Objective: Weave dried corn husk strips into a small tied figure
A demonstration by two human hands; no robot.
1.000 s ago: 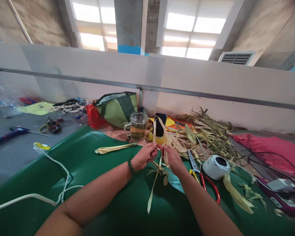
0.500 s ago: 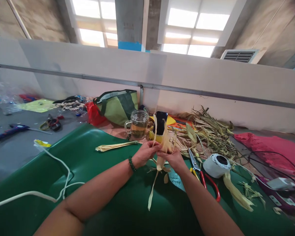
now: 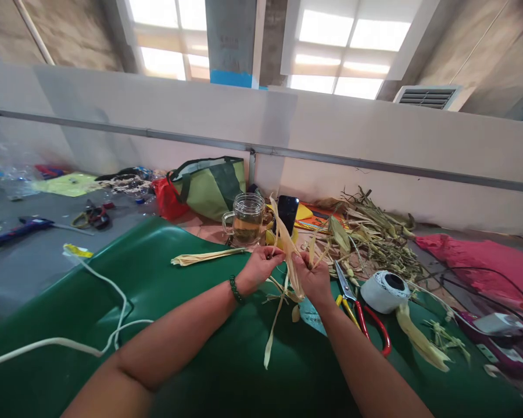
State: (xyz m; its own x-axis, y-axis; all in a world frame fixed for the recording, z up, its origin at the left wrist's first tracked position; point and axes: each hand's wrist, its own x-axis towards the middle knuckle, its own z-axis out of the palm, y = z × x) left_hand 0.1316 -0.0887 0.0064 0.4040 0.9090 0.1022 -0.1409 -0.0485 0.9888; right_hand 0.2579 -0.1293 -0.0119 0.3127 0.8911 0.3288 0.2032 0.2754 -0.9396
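both hands pinch the pale husk strips between them.

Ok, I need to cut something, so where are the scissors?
In the head view the scissors lie on the green mat, just right of the right hand and left of the white tape roll.

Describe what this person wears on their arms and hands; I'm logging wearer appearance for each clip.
Both forearms are bare, with no sleeves in view and no gloves. The left hand has a bracelet of dark green round beads at its wrist. The right hand and its wrist show nothing worn.
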